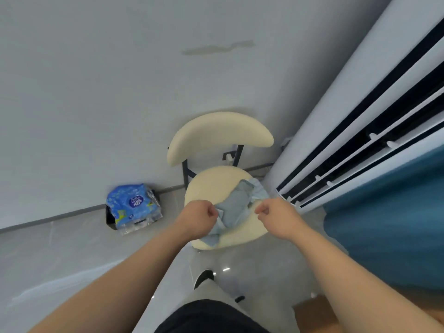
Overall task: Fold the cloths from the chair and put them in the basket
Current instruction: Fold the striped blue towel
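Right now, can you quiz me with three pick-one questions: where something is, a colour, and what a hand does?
1. Where is the cloth? A on the chair seat; B on the floor; C on the backrest.
2. What colour is the chair seat? A red; B cream; C green.
3. The left hand is: A flat open; B curled at the cloth's edge; C holding a cup.
Answers: 1 A, it lies across the seat. 2 B, the padding is cream. 3 B, its fingers curl against the cloth.
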